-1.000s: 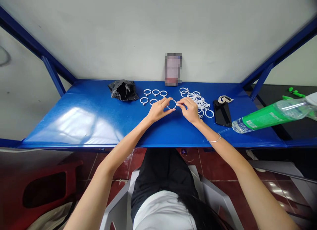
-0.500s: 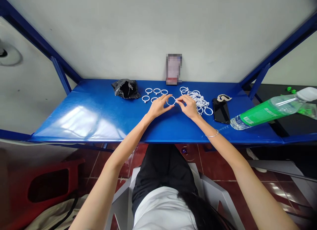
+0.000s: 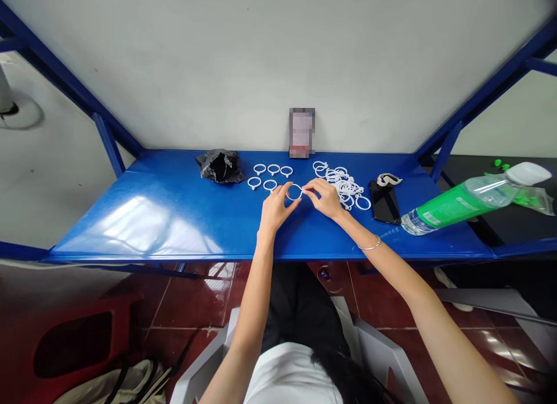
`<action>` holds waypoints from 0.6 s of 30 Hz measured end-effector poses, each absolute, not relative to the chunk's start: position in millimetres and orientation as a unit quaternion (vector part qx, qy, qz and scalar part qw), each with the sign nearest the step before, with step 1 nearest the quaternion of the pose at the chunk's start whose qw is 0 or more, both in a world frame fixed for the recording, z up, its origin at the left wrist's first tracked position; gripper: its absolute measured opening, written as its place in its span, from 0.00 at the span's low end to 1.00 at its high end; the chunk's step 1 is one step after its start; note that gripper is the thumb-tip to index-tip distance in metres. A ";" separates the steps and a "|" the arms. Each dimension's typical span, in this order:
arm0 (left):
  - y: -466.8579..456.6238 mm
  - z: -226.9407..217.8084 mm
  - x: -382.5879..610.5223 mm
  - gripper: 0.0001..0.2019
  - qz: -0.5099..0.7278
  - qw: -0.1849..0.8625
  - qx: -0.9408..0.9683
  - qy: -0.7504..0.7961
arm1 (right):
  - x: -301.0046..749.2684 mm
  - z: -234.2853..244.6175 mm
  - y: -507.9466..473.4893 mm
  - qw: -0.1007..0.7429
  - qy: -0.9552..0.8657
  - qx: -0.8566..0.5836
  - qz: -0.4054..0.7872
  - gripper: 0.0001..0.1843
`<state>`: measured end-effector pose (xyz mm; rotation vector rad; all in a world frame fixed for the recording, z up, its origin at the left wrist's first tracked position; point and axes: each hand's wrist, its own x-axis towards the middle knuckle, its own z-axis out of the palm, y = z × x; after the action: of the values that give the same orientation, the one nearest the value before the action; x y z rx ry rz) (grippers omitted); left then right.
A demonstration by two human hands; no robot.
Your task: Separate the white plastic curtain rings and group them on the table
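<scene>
A white curtain ring (image 3: pixel 295 185) with a small eyelet is held just over the blue table between my two hands. My left hand (image 3: pixel 275 208) grips its left side, thumb and fingers curved around the rim. At the ring's right edge, by the eyelet, my right hand (image 3: pixel 325 198) pinches with thumb and fingertips. Several similar rings lie apart in two rows (image 3: pixel 274 173) beyond my left hand. A loose heap of white rings (image 3: pixel 348 186) sits right beside my right hand, partly behind it.
A crumpled black bag (image 3: pixel 220 166) lies open at the back left. A phone with a blurred screen (image 3: pixel 301 133) leans on the wall. To the right are a black phone (image 3: pixel 384 202), a cream band (image 3: pixel 389 179) and a green-labelled water bottle (image 3: pixel 461 206).
My left forearm has swung inward to the right, and the left hand points more upright. Both hands still hold the ring. The view has tilted slightly upward.
</scene>
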<state>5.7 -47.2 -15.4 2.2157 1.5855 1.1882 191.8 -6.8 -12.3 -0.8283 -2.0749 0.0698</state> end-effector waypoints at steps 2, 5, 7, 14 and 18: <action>-46.7 -16.6 7.1 0.20 0.407 0.088 0.740 0.528 | 192.6 -11.8 -6.7 0.440 -0.833 -0.335 0.027 0.08; -44.5 -14.7 6.9 0.21 0.409 0.091 0.740 0.526 | 193.6 -10.8 -6.4 0.450 -0.829 -0.331 0.028 0.08; -41.6 -11.4 6.7 0.21 0.407 0.091 0.744 0.523 | 194.4 -9.9 -6.0 0.460 -0.824 -0.331 0.028 0.08; -10.2 2.4 7.1 0.23 0.347 0.064 0.806 0.475 | 201.0 -7.4 -2.2 0.492 -0.794 -0.355 0.038 0.10; 6.3 0.9 1.0 0.24 0.310 0.038 0.842 0.440 | 202.0 -8.9 -1.3 0.492 -0.791 -0.361 0.044 0.09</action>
<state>1.0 6.3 0.9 2.5845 1.3492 0.9505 202.0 -1.3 -8.9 -0.8750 -1.9190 0.1064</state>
